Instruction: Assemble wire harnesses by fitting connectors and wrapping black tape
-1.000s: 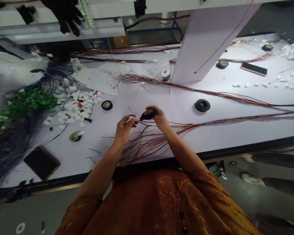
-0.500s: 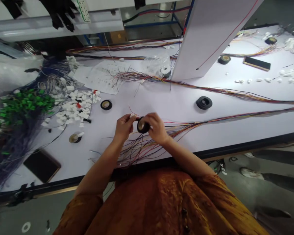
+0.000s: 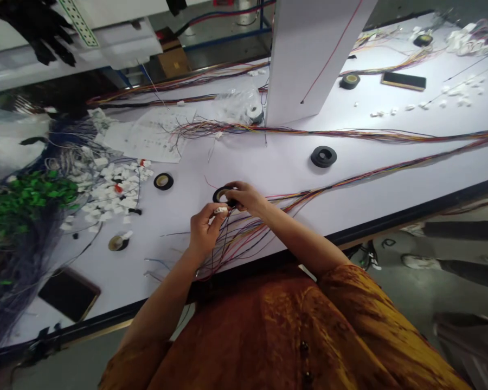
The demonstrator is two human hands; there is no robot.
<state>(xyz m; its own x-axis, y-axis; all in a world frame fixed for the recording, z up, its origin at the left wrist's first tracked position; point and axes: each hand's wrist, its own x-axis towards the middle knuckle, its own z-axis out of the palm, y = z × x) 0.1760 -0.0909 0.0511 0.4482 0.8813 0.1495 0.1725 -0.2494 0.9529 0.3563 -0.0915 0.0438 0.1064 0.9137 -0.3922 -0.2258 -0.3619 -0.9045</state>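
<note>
Between the thumb and fingers of my left hand [image 3: 203, 227] is a small white connector [image 3: 220, 210]. My right hand [image 3: 247, 198] is closed on a roll of black tape [image 3: 218, 194], just beyond the connector. The two hands are close together, and dark wires run down from between them. Below my hands a loose bundle of coloured wires [image 3: 244, 238] fans out over the white table, its gathered part [image 3: 333, 185] stretching away to the right. Whether tape is stuck to the wires at my fingertips is too small to tell.
More tape rolls lie at left [image 3: 163, 181] and right [image 3: 323, 156]. A pile of white connectors [image 3: 114, 189], green connectors [image 3: 32, 195] and a dark phone [image 3: 70, 293] are on the left. A second wire bundle [image 3: 309, 132] crosses behind, past a white post [image 3: 305, 59].
My right hand has carried the tape roll round to the far side of the connector. My left hand has tilted, showing more of the connector. The whole view has shifted slightly.
</note>
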